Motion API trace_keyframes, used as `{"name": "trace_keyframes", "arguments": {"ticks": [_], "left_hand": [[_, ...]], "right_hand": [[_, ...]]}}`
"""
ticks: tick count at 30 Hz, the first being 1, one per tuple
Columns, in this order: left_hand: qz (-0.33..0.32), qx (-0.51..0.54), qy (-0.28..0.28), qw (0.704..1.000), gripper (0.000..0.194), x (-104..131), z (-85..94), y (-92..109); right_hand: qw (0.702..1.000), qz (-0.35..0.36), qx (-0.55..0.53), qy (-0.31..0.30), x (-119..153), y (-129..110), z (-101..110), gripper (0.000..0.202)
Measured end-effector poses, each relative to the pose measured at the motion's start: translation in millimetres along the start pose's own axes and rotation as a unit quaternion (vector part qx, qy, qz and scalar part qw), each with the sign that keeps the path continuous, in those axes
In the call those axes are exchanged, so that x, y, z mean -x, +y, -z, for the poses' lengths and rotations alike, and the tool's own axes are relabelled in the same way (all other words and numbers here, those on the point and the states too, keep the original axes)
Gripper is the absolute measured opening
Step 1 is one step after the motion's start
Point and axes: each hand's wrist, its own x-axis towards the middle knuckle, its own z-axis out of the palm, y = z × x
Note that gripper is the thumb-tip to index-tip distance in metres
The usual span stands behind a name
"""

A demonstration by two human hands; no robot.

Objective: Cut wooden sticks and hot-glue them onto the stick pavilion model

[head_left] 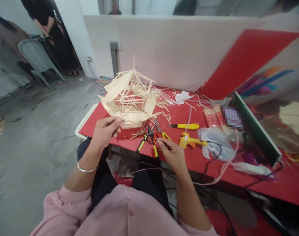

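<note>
A model pavilion point(133, 95) of pale wooden sticks stands on the red table, with an open-framed roof and a pointed top stick. At its near left edge, my left hand point(106, 131) is closed in a pinch on a thin wooden stick point(126, 112) that slants up in front of the model. My right hand point(172, 154) is lower right of the model, thumb and fingers closed at a small red-handled tool point(155, 137), whose far end is hard to make out. Beside it lie pliers with black-and-yellow handles point(142, 143) and a grey-bladed tool point(158, 125).
On the red table point(129, 144) are a yellow utility knife point(187, 126), a yellow glue gun point(191, 141) with a cord, a plastic bag point(217, 142) and loose sticks point(165, 105). A green-sided panel point(256, 127) stands right. Other people and a chair point(38, 54) are far left.
</note>
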Motion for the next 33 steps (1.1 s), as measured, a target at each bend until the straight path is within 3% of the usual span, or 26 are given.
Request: {"name": "trace_keyframes", "arguments": {"ticks": [3, 6, 10, 17, 20, 23, 28, 33], "left_hand": [[0.022, -0.003, 0.004, 1.0, 0.025, -26, 10.6, 21], [0.045, 0.014, 0.006, 0.999, 0.027, -45, 13.9, 28], [0.049, 0.021, 0.011, 0.998, 0.029, -56, 13.3, 27], [0.064, 0.044, -0.001, 0.997, 0.02, -66, 14.6, 22], [0.059, 0.057, -0.016, 0.997, 0.018, -70, 15.6, 21], [0.058, 0.066, -0.025, 0.996, 0.019, -74, 17.0, 19], [0.053, 0.07, -0.03, 0.996, 0.019, -78, 19.1, 14], [0.053, 0.063, -0.037, 0.996, 0.017, -77, 19.0, 15]], "right_hand": [[0.999, 0.023, 0.026, 0.011, -8, -3, 0, 0.036], [0.994, 0.043, 0.088, 0.039, -17, -1, 1, 0.04], [0.981, 0.057, 0.175, 0.063, -24, 7, 4, 0.046], [0.984, 0.056, 0.167, 0.028, -25, 4, 1, 0.04], [0.986, 0.087, 0.138, 0.01, -28, -14, -8, 0.035], [0.978, 0.171, 0.121, 0.015, -35, -41, -20, 0.028], [0.912, 0.362, 0.185, 0.048, -58, -94, -37, 0.029], [0.851, 0.413, 0.317, 0.066, -92, -133, -50, 0.047]]}}
